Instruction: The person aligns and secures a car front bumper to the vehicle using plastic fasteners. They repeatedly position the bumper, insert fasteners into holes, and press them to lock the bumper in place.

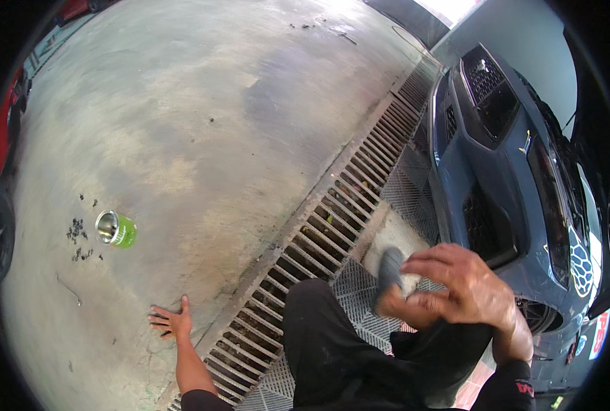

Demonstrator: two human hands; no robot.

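My left hand rests on the concrete floor with its fingers spread, holding nothing. Closest to it lies a thin metal tool, perhaps a wrench, and beyond that a green tin can with a bare metal inside. Small dark pieces like bolts or clips are scattered beside the can. Over my right leg hangs my right hand, its fingers loosely bent and apart from the thumb, with no object visible in it. Just past its fingertips is my foot in a grey shoe.
A slotted drain grate runs diagonally across the floor. Right of it stands a dark blue-grey car with its front toward the drain. A red car stands at the left rim. More small items lie far off.
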